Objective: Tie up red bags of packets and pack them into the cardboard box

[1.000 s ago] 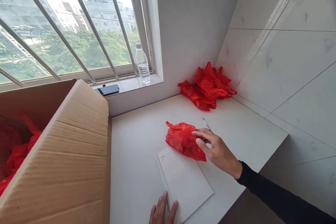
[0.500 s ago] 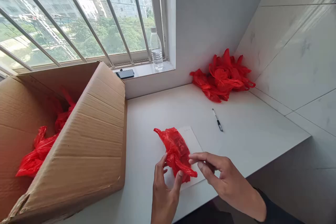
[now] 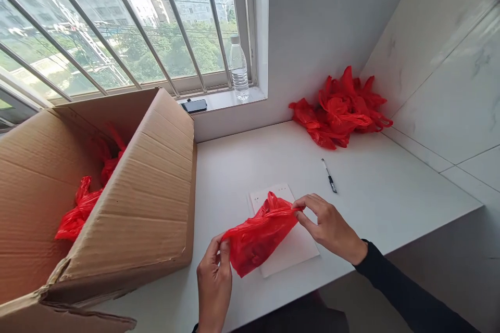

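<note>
Left: open cardboard box (image 3: 152,192), knotted red bags (image 3: 80,213) inside. Left hand (image 3: 214,273), near, thumb and fingers pinching left corner of red plastic bag (image 3: 261,239). Bag stretched between hands, above white notebook (image 3: 295,250). Right hand (image 3: 330,226) pinches its right end, thumb against fingers. Pen (image 3: 330,177) beyond; red bag pile (image 3: 341,112) far right.

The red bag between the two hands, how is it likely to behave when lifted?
The red bag is probably floppy: its thin film wrinkles between the left hand and right hand. Darker patches show through, so any contents may shift.
</note>
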The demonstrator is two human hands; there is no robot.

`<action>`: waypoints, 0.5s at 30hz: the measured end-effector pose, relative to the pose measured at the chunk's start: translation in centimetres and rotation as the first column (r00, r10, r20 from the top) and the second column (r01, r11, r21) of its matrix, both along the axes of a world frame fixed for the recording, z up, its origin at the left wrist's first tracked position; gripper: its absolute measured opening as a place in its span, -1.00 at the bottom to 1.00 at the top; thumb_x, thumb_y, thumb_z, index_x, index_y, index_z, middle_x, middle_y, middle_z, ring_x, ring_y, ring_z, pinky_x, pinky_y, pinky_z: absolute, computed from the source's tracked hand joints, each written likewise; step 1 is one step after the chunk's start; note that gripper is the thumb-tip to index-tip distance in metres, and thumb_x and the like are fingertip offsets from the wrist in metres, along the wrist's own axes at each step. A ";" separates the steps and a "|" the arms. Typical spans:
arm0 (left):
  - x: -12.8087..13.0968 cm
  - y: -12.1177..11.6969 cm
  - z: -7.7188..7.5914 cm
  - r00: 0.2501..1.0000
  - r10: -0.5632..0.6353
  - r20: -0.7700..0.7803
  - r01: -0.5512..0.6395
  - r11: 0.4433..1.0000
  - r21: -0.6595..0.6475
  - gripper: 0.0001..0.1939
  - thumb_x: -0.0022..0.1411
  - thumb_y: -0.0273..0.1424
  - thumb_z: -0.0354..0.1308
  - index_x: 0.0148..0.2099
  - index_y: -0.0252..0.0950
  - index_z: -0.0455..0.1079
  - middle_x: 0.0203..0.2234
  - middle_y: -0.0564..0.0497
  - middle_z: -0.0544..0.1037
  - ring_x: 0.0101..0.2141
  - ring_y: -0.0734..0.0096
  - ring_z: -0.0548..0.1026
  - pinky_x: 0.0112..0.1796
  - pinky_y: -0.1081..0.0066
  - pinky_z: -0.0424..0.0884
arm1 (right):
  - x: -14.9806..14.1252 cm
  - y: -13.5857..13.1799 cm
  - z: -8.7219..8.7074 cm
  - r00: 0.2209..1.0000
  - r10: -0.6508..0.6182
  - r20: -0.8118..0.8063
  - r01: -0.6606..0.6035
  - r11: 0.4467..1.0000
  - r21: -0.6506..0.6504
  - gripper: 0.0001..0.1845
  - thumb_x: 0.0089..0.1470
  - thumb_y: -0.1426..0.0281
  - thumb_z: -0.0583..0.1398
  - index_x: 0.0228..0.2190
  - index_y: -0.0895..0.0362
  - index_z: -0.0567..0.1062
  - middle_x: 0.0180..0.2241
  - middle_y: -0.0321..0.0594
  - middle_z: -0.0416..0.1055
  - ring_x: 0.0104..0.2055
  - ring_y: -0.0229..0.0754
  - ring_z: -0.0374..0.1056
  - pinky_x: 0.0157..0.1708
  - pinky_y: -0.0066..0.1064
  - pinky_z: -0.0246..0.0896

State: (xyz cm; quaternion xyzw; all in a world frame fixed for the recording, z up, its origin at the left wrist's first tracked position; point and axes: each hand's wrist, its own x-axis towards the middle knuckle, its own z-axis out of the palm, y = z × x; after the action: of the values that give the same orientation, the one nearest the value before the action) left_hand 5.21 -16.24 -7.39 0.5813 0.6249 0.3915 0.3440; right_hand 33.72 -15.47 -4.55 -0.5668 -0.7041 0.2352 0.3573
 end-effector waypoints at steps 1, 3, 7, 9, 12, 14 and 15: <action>0.0 0.1 0.2 1.000 -0.006 -0.003 0.006 1.000 0.006 -0.60 0.47 -0.13 0.03 0.15 -0.21 0.48 0.00 -0.13 0.64 -0.06 0.12 0.59 -0.15 0.24 0.54 | 0.2 -0.5 0.2 1.000 -0.008 -0.021 0.007 0.999 -0.048 -0.87 0.32 0.49 0.10 -0.19 0.04 0.42 -0.18 -0.21 0.50 -0.08 -0.06 0.38 -0.09 -0.16 0.35; 0.6 0.2 0.9 0.996 -0.076 -0.055 0.080 0.994 0.078 -0.59 0.44 -0.20 0.10 0.25 -0.15 0.41 0.15 -0.13 0.54 0.10 0.08 0.51 0.03 0.14 0.49 | 0.0 -1.2 0.6 0.998 0.002 -0.055 -0.008 0.995 -0.103 -0.86 0.28 0.49 0.11 -0.16 0.04 0.40 -0.14 -0.21 0.46 -0.05 -0.07 0.37 -0.06 -0.18 0.34; 2.6 0.7 2.5 0.926 -0.273 -0.261 0.338 0.906 0.253 -0.67 0.37 -0.32 0.22 0.15 -0.05 0.52 0.05 -0.07 0.59 0.08 0.07 0.47 0.07 0.08 0.44 | -1.2 -1.5 1.6 0.998 0.053 -0.042 -0.058 0.991 -0.118 -0.73 0.27 0.30 0.24 -0.01 0.01 0.40 -0.21 -0.25 0.45 -0.18 -0.09 0.35 -0.09 -0.18 0.30; 2.9 1.0 2.8 0.918 -0.297 -0.263 0.367 0.887 0.280 -0.81 0.37 -0.35 0.22 -0.02 -0.06 0.59 -0.11 -0.03 0.64 -0.03 0.13 0.51 -0.01 0.15 0.46 | -1.5 -1.5 1.8 0.996 0.090 -0.025 -0.093 0.987 -0.129 -0.84 0.35 0.23 0.17 -0.11 0.01 0.46 -0.27 -0.28 0.47 -0.25 -0.11 0.33 -0.14 -0.22 0.26; 2.2 1.3 2.8 0.945 -0.248 -0.214 0.305 0.905 0.298 -0.82 0.42 -0.37 0.17 -0.04 -0.08 0.59 -0.14 -0.01 0.62 -0.06 0.20 0.52 -0.03 0.22 0.45 | -1.1 -1.6 1.6 0.996 -0.013 -0.090 -0.004 0.982 -0.188 -0.72 0.43 0.18 0.05 -0.28 0.02 0.43 -0.39 -0.32 0.40 -0.35 -0.16 0.27 -0.31 -0.31 0.16; 1.7 1.3 2.9 0.974 -0.149 -0.170 0.197 0.927 0.318 -0.83 0.42 -0.34 0.18 -0.04 -0.09 0.59 -0.06 -0.02 0.57 -0.02 0.22 0.51 0.00 0.25 0.42 | -0.5 -2.1 1.2 0.974 -0.159 -0.160 0.113 0.959 -0.261 -0.67 0.42 0.08 0.04 -0.26 0.02 0.40 -0.43 -0.34 0.34 -0.40 -0.17 0.23 -0.44 -0.34 0.05; 1.5 1.3 3.0 0.986 -0.082 -0.147 0.128 0.933 0.338 -0.84 0.40 -0.31 0.21 -0.07 -0.09 0.61 -0.06 -0.02 0.54 -0.02 0.23 0.50 0.00 0.27 0.40 | -0.2 -2.4 1.0 0.957 -0.215 -0.194 0.152 0.943 -0.295 -0.65 0.41 0.04 0.03 -0.25 0.01 0.39 -0.43 -0.34 0.33 -0.40 -0.17 0.23 -0.47 -0.35 0.01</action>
State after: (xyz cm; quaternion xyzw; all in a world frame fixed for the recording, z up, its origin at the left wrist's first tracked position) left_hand 6.75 -14.94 -4.37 0.6896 0.5355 0.4374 0.2152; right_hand 33.48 -17.84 -3.55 -0.6445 -0.5633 0.3593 0.3717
